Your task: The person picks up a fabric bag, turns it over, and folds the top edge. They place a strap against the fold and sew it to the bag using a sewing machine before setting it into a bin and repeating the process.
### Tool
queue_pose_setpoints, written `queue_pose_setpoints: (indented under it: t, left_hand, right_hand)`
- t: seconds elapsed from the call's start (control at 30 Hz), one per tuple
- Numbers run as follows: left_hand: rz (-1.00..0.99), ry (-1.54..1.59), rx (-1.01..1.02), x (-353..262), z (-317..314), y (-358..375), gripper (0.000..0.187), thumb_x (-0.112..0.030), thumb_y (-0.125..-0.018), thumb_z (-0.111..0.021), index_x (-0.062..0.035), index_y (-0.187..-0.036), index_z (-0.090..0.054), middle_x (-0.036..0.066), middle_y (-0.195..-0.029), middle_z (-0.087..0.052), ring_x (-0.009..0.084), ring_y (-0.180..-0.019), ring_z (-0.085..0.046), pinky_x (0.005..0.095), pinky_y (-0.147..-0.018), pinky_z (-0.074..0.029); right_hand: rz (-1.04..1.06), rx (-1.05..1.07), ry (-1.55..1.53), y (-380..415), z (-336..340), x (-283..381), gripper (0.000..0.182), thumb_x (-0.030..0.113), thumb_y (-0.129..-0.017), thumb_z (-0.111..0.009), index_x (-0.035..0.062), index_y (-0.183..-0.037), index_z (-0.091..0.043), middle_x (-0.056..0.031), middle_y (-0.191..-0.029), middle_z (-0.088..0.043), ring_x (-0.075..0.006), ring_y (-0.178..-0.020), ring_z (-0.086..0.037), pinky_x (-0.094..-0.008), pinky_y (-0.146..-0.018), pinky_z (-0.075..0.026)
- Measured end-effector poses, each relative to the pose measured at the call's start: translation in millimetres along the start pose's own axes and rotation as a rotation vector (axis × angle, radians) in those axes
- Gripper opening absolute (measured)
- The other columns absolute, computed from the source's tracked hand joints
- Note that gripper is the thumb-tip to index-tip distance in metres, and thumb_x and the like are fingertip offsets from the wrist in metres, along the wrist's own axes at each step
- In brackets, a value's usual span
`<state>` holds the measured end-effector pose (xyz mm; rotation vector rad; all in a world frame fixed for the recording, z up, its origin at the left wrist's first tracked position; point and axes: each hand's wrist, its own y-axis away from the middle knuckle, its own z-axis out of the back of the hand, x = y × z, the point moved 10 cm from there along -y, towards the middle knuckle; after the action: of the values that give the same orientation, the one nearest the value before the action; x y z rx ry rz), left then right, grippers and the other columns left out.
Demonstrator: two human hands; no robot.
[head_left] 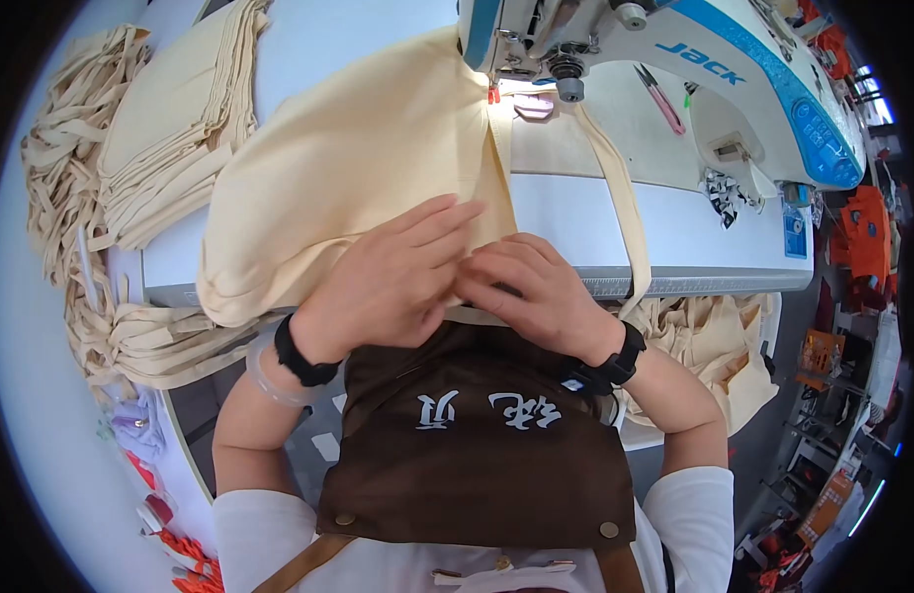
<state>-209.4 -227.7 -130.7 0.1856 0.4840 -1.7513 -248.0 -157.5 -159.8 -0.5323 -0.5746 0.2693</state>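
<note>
A large piece of cream fabric (348, 148) lies on the white sewing table, its upper right corner under the needle area of the sewing machine (674, 49). My left hand (397, 272) is at the fabric's lower right edge, its fingers bent and pointing right. Close beside it, my right hand (531, 287) has curled fingers, near the fabric's edge. The hands meet or overlap, so what lies between their fingertips is hidden. A cream strap (615, 188) runs from the machine down over the table's front edge.
Stacked cream fabric pieces (180, 138) and bundled straps (61, 148) lie at the left. Pink-handled snips (662, 104) rest on the machine bed. More cream fabric (724, 356) hangs below the table's front edge (704, 280) at the right.
</note>
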Motion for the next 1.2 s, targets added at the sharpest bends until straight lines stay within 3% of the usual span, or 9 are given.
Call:
queue_pose_setpoints:
  t: [0.13,0.23,0.33,0.5,0.73,0.77,1.0,1.17,1.2]
  left_hand:
    - [0.325,-0.191,0.093,26,0,31,0.019,-0.015,-0.067,-0.072,-0.0031,-0.075,-0.06,0.014,-0.079,-0.063,0.0307,-0.087,-0.066,0.0436,-0.091,-0.052]
    - [0.61,-0.147,0.155,36,6,37,0.032,-0.024,-0.071,-0.078,-0.0036,-0.088,-0.059,0.014,-0.069,-0.061,0.0303,-0.071,-0.065,0.0426,-0.076,-0.053]
    - [0.589,-0.175,0.268,27,-9,25,0.052,-0.033,-0.073,-0.081,-0.0017,-0.106,-0.056,0.015,-0.075,-0.063,0.0329,-0.072,-0.065,0.0433,-0.069,-0.051]
    - [0.532,0.054,0.004,19,-31,3,0.057,-0.019,-0.075,-0.074,0.003,-0.122,-0.051,0.02,-0.087,-0.064,0.0364,-0.079,-0.066,0.0426,-0.07,-0.051]
    - [0.817,0.915,-0.026,55,-47,23,0.051,-0.006,-0.075,-0.053,0.0047,-0.125,-0.057,0.02,-0.095,-0.065,0.026,-0.079,-0.062,0.0313,-0.074,-0.051]
    - [0.837,0.973,-0.045,55,-46,24,0.045,-0.006,-0.075,-0.051,0.0064,-0.118,-0.058,0.017,-0.083,-0.059,0.0225,-0.073,-0.056,0.0303,-0.07,-0.048]
    - [0.743,0.799,0.093,48,-54,17,0.029,-0.007,-0.076,-0.051,0.0041,-0.103,-0.057,0.015,-0.081,-0.052,0.0255,-0.066,-0.055,0.0366,-0.065,-0.047]
    - [0.684,0.711,0.091,42,-52,9,0.028,-0.006,-0.077,-0.051,0.0008,-0.102,-0.059,0.014,-0.084,-0.051,0.0309,-0.07,-0.056,0.039,-0.064,-0.046]
    - [0.652,0.688,0.088,41,-52,7,0.027,-0.005,-0.076,-0.051,0.0025,-0.101,-0.059,0.012,-0.085,-0.05,0.0252,-0.069,-0.054,0.0355,-0.062,-0.045]
  right_hand:
    - [-0.247,-0.015,-0.027,0,-1,-18,0.048,0.009,-0.072,-0.068,0.0069,-0.119,-0.06,-0.0053,-0.108,-0.062,-0.024,-0.107,-0.058,-0.0439,-0.102,-0.042]
    - [-0.179,0.052,0.081,-7,-5,-15,0.04,0.007,-0.073,-0.067,0.0081,-0.113,-0.061,-0.006,-0.104,-0.062,-0.0241,-0.104,-0.058,-0.0444,-0.102,-0.043]
    - [-0.084,0.085,0.155,-15,-8,-12,0.03,0.008,-0.075,-0.064,0.008,-0.104,-0.06,-0.0064,-0.098,-0.06,-0.0247,-0.101,-0.058,-0.0438,-0.101,-0.043]
    - [-0.047,0.069,0.205,-23,5,-10,0.021,0.01,-0.076,-0.064,0.006,-0.096,-0.057,-0.0067,-0.089,-0.057,-0.027,-0.094,-0.056,-0.0409,-0.098,-0.045]
    - [-0.28,-0.195,0.026,1,39,-34,0.052,-0.001,-0.077,-0.069,-0.0009,-0.126,-0.052,-0.0165,-0.127,-0.054,-0.0354,-0.115,-0.054,-0.0439,-0.098,-0.047]
    - [-0.293,-0.173,0.032,4,36,-37,0.057,-0.002,-0.077,-0.069,-0.0013,-0.131,-0.049,-0.0178,-0.133,-0.051,-0.0365,-0.119,-0.053,-0.0441,-0.1,-0.047]
    - [-0.342,-0.097,-0.018,5,22,-44,0.07,-0.005,-0.078,-0.069,-0.0007,-0.143,-0.042,-0.0197,-0.147,-0.043,-0.038,-0.133,-0.046,-0.043,-0.108,-0.043]
    - [-0.275,-0.007,0.061,3,13,-42,0.059,0.003,-0.08,-0.07,-0.0043,-0.135,-0.048,-0.0182,-0.141,-0.049,-0.033,-0.132,-0.048,-0.0405,-0.108,-0.044]
    - [-0.268,-0.003,0.066,3,12,-43,0.057,0.004,-0.08,-0.07,-0.0045,-0.133,-0.05,-0.018,-0.14,-0.05,-0.0326,-0.132,-0.048,-0.04,-0.108,-0.045]
